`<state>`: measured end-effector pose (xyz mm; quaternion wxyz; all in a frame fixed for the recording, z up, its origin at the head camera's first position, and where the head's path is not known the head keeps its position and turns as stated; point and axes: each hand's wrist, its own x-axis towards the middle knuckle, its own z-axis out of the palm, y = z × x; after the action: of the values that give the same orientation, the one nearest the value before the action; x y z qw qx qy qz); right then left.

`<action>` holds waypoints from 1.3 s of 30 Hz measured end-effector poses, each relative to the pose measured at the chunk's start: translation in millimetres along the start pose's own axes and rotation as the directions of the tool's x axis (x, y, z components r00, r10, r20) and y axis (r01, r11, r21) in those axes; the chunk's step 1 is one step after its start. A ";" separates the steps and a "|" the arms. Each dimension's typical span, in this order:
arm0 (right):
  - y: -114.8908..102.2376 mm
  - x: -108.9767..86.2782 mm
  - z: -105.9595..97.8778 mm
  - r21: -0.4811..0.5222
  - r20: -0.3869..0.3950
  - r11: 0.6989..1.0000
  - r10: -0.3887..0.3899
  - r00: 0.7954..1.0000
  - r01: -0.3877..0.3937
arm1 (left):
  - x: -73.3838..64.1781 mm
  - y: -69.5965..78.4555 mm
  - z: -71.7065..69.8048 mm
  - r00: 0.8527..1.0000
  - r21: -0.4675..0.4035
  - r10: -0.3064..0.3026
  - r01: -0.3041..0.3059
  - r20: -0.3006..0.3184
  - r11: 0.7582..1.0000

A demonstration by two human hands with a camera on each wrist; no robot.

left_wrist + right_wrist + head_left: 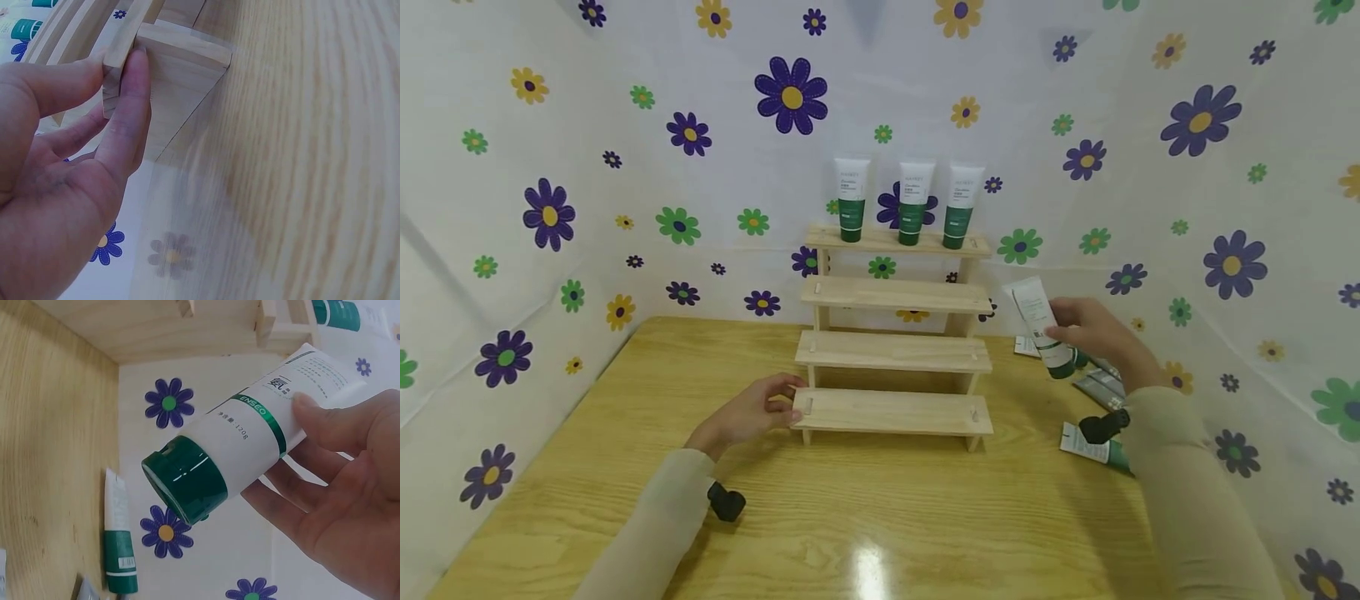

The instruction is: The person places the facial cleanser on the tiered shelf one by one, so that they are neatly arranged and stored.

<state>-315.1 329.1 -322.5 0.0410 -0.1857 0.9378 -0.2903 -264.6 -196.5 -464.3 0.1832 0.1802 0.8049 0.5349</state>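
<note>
A wooden stepped rack (891, 354) stands on the table. My left hand (748, 414) pinches the left end of its lowest board (128, 53) between thumb and fingers. Right of the rack, my right hand (1093, 329) holds a white squeeze tube (250, 428) with a dark green cap (186, 481), tilted with the cap downward. The thumb lies across the tube's printed side and the fingers go behind it. On the top board three white-and-green tubes stand upright on their caps: a left one (852, 200), a middle one (915, 204) and a right one (961, 207).
Several tubes lie on the table at the right, among them a white-and-green tube (1093, 446) near my right forearm and a grey tube (1101, 387). White flower-patterned cloth (880, 75) encloses the wooden table (820, 508) at the back and sides.
</note>
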 end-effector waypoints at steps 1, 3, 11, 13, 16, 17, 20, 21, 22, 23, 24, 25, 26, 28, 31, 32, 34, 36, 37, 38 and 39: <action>-2.2 0.5 0.7 0.010 -0.002 1.000 0.000 1.000 0.000 | -0.1 -0.2 0.1 1.000 -0.002 0.003 -0.003 0.001 1.000; -5.9 1.2 1.0 0.021 -0.008 1.000 -0.005 1.000 0.005 | 0.0 -0.5 0.2 1.000 -0.002 0.008 -0.008 0.004 1.000; -22.7 6.6 2.3 0.071 -0.023 0.997 0.000 1.000 0.002 | 1.8 -1.5 0.7 0.999 0.002 0.031 -0.031 0.018 1.000; -26.0 7.5 1.6 0.079 -0.031 0.997 -0.008 1.000 0.010 | 1.4 -1.1 0.5 0.999 0.005 0.035 -0.035 0.020 0.999; -32.2 7.4 0.4 0.080 -0.045 0.996 -0.025 0.999 0.028 | 0.8 -0.5 0.8 0.999 0.007 0.030 -0.030 0.018 1.000; -34.6 7.1 0.0 0.084 -0.052 0.996 -0.032 0.998 0.036 | 0.6 -0.5 1.0 0.999 0.008 0.029 -0.029 0.016 1.000; -42.3 6.1 -0.7 0.084 -0.069 0.995 -0.053 0.996 0.059 | 0.3 -0.5 1.7 1.000 0.015 0.023 -0.023 0.012 1.000; -45.1 6.1 -0.9 0.085 -0.076 0.994 -0.062 0.995 0.069 | 0.3 -0.7 1.7 1.000 0.016 0.020 -0.021 0.010 1.000; -47.9 6.5 -1.0 0.087 -0.083 0.994 -0.066 0.994 0.073 | 0.2 -0.7 1.6 1.000 0.017 0.020 -0.020 0.010 1.000; -51.0 7.0 -1.1 0.091 -0.086 0.993 -0.066 0.994 0.074 | 0.4 -0.9 1.4 1.000 0.020 0.018 -0.018 0.009 1.000; -54.1 7.8 -1.1 0.091 -0.087 0.994 -0.060 0.994 0.068 | 0.3 -1.0 1.1 1.000 0.020 0.014 -0.014 0.007 1.000; -57.4 9.5 -0.8 0.093 -0.087 0.994 -0.052 0.995 0.060 | 0.0 -1.4 0.6 1.000 0.018 0.008 -0.008 0.004 1.000; -61.0 10.7 -0.7 0.104 -0.087 0.993 -0.044 0.995 0.053 | -0.3 -1.8 0.1 1.000 0.015 0.005 -0.005 0.004 1.000; -66.6 14.1 0.1 0.122 -0.091 0.992 -0.029 0.995 0.040 | -0.3 -2.7 -0.6 1.000 0.014 0.004 -0.004 0.004 1.000; -72.9 19.3 2.4 0.158 -0.104 0.987 -0.026 0.994 0.042 | 0.2 -3.8 -1.0 1.000 0.015 0.004 -0.004 0.004 1.000; -74.8 20.9 3.2 0.173 -0.111 0.984 -0.030 0.993 0.049 | 0.6 -4.0 -0.9 1.000 0.015 0.005 -0.005 0.004 1.000; -77.7 24.8 5.5 0.194 -0.125 0.979 -0.044 0.991 0.068 | 1.3 -4.1 -0.5 1.000 0.013 0.009 -0.009 0.005 1.000; -81.2 28.7 8.0 0.219 -0.140 0.972 -0.053 0.989 0.083 | 1.7 -3.3 -0.1 1.000 0.011 0.018 -0.018 0.011 1.000; -83.3 30.5 9.5 0.232 -0.147 0.969 -0.056 0.987 0.090 | 1.8 -2.8 0.0 1.000 0.011 0.022 -0.022 0.014 1.000; -85.2 32.3 11.0 0.246 -0.156 0.964 -0.063 0.986 0.100 | 1.9 -2.2 0.3 1.000 0.007 0.023 -0.023 0.017 1.000; -87.0 34.4 12.7 0.261 -0.163 0.959 -0.069 0.984 0.111 | 1.8 -1.7 0.4 0.999 0.009 0.027 -0.027 0.020 1.000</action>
<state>-316.3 243.3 -283.3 -0.0191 -0.1983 0.8807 -0.4297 -266.1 -195.9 -466.2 0.1834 0.1971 0.8029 0.5319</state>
